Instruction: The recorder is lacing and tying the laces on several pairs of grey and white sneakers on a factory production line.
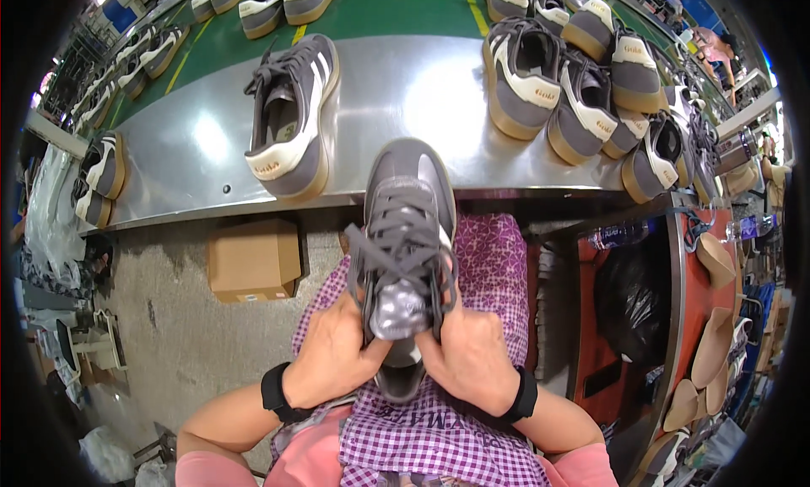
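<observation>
A dark grey sneaker [406,204] with grey laces and a tan sole is between my hands, its toe pointing away over the metal table edge. My left hand [332,349] grips the left side of its collar, thumb tucked at the opening. On the right side of the collar, my right hand [472,358] holds it the same way. The shiny tongue [400,312] stands up between my hands, and the fingers under the shoe are hidden. Beyond it on the metal table lies another grey sneaker [291,120] with white stripes and a white heel.
Several matching sneakers [525,82] crowd the table's right side, some stacked. More stand on the green conveyor belt [405,10] behind the metal surface [380,82]. A cardboard box [253,259] is on the floor at left. Tan insoles [713,348] lie on a red shelf [679,276] at right.
</observation>
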Available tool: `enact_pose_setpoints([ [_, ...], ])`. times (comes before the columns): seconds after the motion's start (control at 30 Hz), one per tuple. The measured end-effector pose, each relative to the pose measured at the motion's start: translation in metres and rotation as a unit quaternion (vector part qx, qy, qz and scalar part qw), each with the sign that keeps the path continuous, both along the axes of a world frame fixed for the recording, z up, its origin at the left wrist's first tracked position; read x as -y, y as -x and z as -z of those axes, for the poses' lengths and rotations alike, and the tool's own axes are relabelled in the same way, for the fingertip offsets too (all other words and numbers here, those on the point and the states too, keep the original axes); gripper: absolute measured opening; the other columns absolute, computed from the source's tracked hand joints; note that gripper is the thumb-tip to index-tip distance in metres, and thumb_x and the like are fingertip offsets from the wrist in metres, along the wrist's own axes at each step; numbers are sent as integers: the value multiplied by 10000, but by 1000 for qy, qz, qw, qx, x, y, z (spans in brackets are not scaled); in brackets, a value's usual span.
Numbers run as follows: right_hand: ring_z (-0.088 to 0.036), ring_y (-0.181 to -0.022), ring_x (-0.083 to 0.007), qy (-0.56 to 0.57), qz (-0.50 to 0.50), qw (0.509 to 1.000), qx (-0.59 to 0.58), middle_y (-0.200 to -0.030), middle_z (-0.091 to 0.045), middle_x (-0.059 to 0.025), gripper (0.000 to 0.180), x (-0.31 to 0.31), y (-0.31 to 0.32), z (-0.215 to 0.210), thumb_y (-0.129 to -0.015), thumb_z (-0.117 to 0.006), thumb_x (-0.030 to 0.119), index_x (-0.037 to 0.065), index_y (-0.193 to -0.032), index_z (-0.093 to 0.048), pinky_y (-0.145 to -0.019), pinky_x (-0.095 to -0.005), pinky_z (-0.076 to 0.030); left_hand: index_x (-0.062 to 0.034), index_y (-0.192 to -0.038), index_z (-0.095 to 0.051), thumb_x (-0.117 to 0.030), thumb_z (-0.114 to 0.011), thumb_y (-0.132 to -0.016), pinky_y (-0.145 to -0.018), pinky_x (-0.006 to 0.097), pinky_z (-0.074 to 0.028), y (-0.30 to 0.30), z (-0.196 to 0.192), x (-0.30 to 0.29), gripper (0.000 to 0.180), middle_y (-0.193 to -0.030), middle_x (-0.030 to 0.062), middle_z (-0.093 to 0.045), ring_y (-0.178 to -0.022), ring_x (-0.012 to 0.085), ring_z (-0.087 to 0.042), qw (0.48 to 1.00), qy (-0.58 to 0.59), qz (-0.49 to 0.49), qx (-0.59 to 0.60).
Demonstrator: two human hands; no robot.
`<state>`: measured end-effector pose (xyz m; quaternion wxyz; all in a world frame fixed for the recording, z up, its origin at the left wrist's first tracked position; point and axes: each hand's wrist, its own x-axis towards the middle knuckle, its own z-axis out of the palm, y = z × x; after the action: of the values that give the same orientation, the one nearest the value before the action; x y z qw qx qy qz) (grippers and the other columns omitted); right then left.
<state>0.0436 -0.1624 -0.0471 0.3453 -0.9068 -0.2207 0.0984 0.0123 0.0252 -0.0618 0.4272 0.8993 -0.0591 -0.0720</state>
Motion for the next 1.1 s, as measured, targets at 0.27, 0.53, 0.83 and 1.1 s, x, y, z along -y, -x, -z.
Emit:
enact_pose_setpoints([
  [0.27, -560, -458, -306, -16, -55, 998, -33, -547, -546, -148, 677, 8, 40, 20, -780, -632, 113, -212, -1288, -324, -461, -410, -449, 58, -1039, -524, -109, -659, -776, -620, 505, -496, 45, 23, -6, 339, -751, 258, -602, -703, 462, -604, 996, 49, 44, -63],
  [0.53, -578, -483, -310, -15, -76, 995, -64, -558, -561, -153, 845, 10, 38, 17, -795, -645, 159, -187, -1389, -154, -465, -407, -458, -59, -894, -689, -235, -775, -653, -623, 307, -426, 33, -33, -3, 310, -861, 33, -679, -727, 176, -611, 891, -251, 88, 369],
  [0.83, -642, -647, -271, -61, -140, 984, -92, -750, -636, -108, 616, 42, -13, -15, -821, -732, 235, -21, -1320, -479, -579, -346, -508, -87, -902, -684, -304, -786, -701, -737, 301, -441, 29, -16, -11, 312, -962, 42, -675, -882, 162, -631, 935, -84, 147, 312],
  [1.1, -506, -1172, -423, -99, -220, 970, 11, -1218, -519, -214, 392, 19, -10, -23, -777, -756, 191, -61, -1038, -605, -983, -432, -456, -19, -946, -651, -252, -796, -701, -840, 404, -512, -1, -29, -27, 368, -1014, 104, -657, -1012, 294, -633, 963, -66, 157, 207],
])
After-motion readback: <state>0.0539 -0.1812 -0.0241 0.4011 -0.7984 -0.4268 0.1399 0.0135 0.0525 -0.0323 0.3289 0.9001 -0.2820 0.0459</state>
